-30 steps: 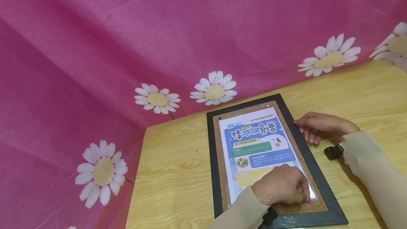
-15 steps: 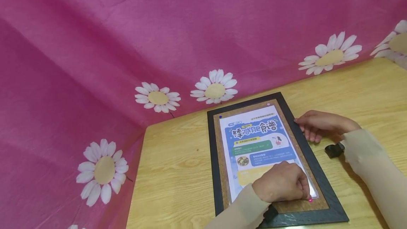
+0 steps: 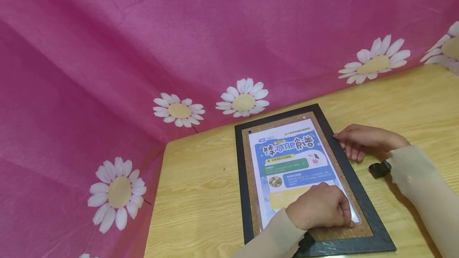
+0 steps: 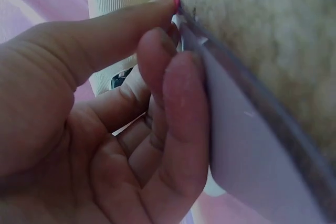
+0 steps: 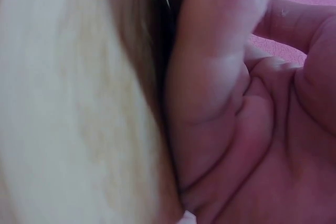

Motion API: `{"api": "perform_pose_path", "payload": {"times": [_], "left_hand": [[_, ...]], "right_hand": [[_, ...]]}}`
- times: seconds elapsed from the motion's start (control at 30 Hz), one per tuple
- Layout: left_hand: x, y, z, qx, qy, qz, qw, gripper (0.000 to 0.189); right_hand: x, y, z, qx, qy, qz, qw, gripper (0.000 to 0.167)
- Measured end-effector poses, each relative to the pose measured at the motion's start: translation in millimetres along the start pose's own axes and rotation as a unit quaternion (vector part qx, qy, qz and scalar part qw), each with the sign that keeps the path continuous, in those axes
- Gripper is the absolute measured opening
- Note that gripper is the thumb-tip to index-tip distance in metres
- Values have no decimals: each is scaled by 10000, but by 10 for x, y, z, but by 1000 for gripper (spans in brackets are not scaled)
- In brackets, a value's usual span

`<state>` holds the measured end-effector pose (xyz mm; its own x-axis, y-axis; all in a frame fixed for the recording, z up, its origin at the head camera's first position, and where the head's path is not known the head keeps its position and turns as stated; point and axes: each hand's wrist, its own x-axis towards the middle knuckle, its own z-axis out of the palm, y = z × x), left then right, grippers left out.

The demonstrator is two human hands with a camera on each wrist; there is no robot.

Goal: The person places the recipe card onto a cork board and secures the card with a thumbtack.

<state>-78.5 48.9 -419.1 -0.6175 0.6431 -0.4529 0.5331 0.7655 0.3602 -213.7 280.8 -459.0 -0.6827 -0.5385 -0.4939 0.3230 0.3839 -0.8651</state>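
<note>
A poster (image 3: 305, 170) in a clear sleeve lies on a black-framed corkboard (image 3: 363, 202), flat on the table. At the poster's lower right corner my left hand (image 3: 319, 206) pinches a pink push pin (image 4: 177, 2). The left wrist view shows the thumb tip against its head and the point side toward the cork; from the head view the fingers hide it. A blue push pin (image 3: 250, 132) sits at the poster's top left, a pale pink push pin (image 3: 304, 117) at its top right. My right hand (image 3: 371, 140) holds the frame's right edge with its fingertips, lower fingers curled.
The wooden table (image 3: 193, 194) extends left and right of the board. Behind and to the left hangs a magenta cloth (image 3: 161, 43) with white daisies. A black wrist strap piece (image 3: 380, 169) shows below my right hand.
The pink push pin, visible at the left fingertips before, is now hidden by them in the head view. Both hands keep their places; the view has shifted slightly.
</note>
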Motion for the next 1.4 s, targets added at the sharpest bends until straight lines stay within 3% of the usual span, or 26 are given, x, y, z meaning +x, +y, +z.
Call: {"api": "perform_pose_path", "payload": {"times": [0.23, 0.47, 0.7, 0.9, 1.03, 1.13, 1.2, 1.4], "left_hand": [[-1, 16, -6, -31, -99, -38, 9999, 23], [-5, 28, 0, 201, 25, -52, 9998, 22], [-16, 69, 14, 342, -93, -120, 9993, 23], [-11, -30, -38, -36, -238, 112, 9996, 16], [-56, -117, -142, -273, -395, 590, 9971, 14], [-132, -238, -297, -471, -153, 899, 9947, 14], [-189, -350, -416, -680, 207, 984, 9926, 15], [-373, -727, -703, -1429, 1303, 773, 9781, 17]], "right_hand": [[1, 5, -6, 6, 24, 41, 10000, 43], [6, 5, -7, -11, 30, 53, 10000, 42], [13, 32, -20, 9, 55, 72, 10000, 42], [17, 24, -12, 12, 37, -37, 10000, 42], [13, -6, -5, -48, -7, -30, 10000, 42], [10, -30, 0, -47, -42, -18, 10000, 42], [9, -34, 1, -24, -38, -2, 10000, 42], [7, -19, -13, 40, -57, 156, 9999, 44]]}}
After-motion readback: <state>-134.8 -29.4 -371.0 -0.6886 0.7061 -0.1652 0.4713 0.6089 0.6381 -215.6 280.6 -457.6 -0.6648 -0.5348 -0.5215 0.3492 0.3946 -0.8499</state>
